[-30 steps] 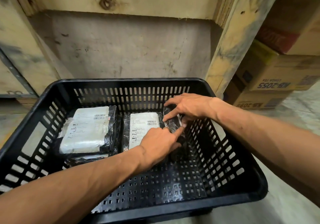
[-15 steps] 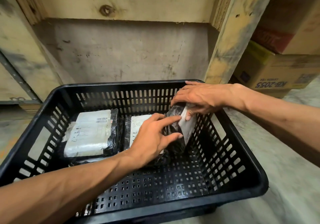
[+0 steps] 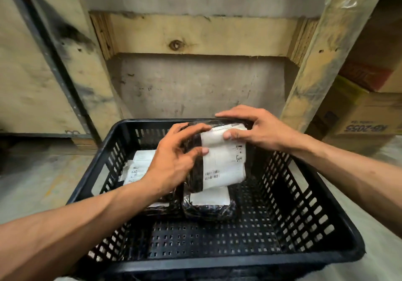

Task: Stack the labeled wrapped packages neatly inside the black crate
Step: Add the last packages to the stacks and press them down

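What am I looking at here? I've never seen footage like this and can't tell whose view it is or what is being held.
There is no machine: a person wears a wide-angle camera on the head, so you look forward and down at their own bare arms. The left hand and right hand together hold a black-wrapped package with a white label, lifted and tilted above the black crate, which sits on a concrete floor. Inside the crate lie two more labeled packages: the middle one, right below the held one, and the left one, partly hidden by the left hand. Behind stand wooden boards; cardboard boxes are at right.
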Demonstrator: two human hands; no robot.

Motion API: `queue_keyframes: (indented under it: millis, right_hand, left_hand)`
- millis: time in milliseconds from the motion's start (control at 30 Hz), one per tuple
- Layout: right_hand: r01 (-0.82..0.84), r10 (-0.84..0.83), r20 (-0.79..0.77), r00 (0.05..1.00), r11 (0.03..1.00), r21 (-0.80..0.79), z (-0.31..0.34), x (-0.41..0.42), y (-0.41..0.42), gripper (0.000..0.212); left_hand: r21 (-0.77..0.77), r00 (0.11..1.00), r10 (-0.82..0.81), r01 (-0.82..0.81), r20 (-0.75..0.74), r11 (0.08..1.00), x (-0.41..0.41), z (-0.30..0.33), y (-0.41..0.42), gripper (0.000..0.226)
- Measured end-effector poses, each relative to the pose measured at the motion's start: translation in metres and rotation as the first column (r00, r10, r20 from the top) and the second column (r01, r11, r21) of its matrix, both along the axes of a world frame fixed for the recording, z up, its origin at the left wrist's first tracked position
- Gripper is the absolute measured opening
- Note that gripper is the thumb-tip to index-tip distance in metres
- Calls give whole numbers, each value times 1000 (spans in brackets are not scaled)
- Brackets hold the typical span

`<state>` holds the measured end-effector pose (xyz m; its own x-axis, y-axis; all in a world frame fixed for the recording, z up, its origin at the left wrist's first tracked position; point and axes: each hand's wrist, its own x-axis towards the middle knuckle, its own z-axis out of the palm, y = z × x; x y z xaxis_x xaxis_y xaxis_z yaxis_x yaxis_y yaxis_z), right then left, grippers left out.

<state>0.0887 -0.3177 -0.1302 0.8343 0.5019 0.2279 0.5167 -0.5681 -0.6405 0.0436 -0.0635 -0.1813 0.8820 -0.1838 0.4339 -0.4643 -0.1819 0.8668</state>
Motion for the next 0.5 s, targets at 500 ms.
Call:
queue_keyframes:
  millis: [500]
  right_hand:
    - [165, -106, -153, 983, 875, 456, -62, -40, 47, 43]
  left_hand:
    - [-125, 984, 77, -97, -159, 987, -4, 9, 31, 43]
